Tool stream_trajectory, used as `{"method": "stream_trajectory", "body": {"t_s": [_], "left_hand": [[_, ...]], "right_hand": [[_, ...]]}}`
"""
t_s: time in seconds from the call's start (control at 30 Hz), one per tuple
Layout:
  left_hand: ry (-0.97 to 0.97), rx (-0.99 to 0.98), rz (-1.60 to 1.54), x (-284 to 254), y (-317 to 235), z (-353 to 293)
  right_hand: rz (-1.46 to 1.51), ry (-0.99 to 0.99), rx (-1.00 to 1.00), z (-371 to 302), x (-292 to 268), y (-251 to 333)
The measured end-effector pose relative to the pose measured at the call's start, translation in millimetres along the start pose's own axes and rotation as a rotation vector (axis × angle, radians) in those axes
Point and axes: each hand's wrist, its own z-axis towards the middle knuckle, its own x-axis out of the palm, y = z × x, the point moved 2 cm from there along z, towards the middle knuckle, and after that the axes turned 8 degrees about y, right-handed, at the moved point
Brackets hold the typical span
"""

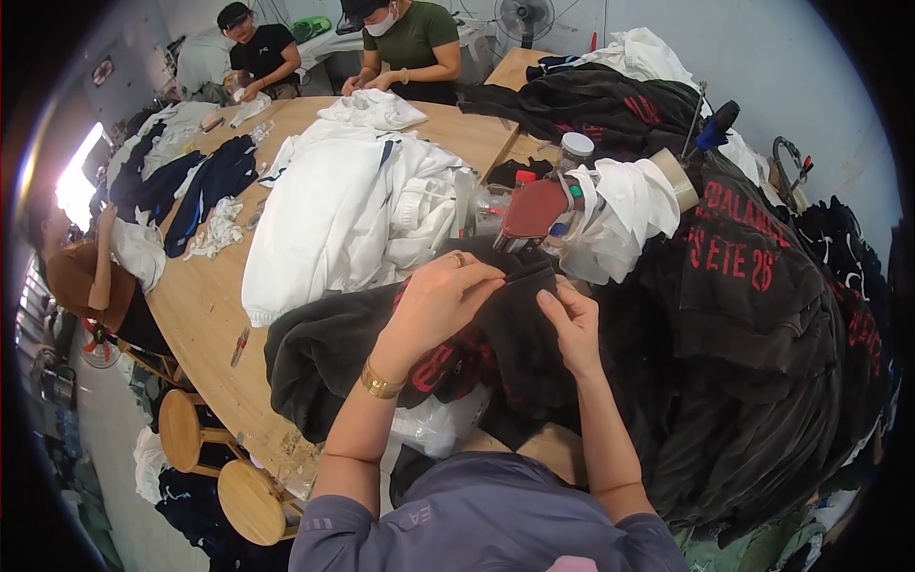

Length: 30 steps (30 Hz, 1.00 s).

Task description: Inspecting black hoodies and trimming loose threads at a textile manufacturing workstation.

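Observation:
A dark grey garment with red print (319, 357) lies bunched over the table edge in front of me. My left hand (438, 300), with a ring and a gold bracelet, is closed in a pinch on a dark edge of its cloth. Just to the right, the thumb and fingers of my right hand (574, 319) grip the same edge, which runs between both hands. Whether a small thing is also between my fingertips I cannot tell. Beyond my hands lies a pile of white garments (319, 205).
Close ahead stand a dark red holder (536, 208), a white-lidded jar (576, 148) and a tape roll (675, 179) beside white cloth. More dark garments (743, 353) heap up at right. Small thread snips (239, 347) lie on the table (205, 315). Stools (253, 500) stand at left; several people work around.

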Motion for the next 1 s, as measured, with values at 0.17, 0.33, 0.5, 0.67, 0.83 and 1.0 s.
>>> {"method": "stream_trajectory", "body": {"t_s": [0.17, 0.33, 0.5, 0.67, 0.83, 1.0], "left_hand": [[0.003, 0.026, 0.277, 3, -2, 4], [-0.111, -0.073, 0.129, 9, 9, 1], [-0.098, -0.047, 0.038, -3, 7, 1], [0.042, 0.027, 0.201, -7, 4, 4], [0.041, 0.043, 0.229, -3, 8, 10], [-0.017, -0.013, 0.091, -1, 12, 8]], "right_hand": [[-0.122, -0.058, 0.008, 6, 5, 5], [-0.046, -0.097, 0.087, 8, 7, -5], [-0.064, -0.158, 0.091, 10, 11, -6], [-0.206, -0.156, 0.046, 12, 14, -2], [-0.241, -0.178, 0.051, 13, 13, 2], [-0.208, -0.188, 0.077, 12, 9, -2]]}}
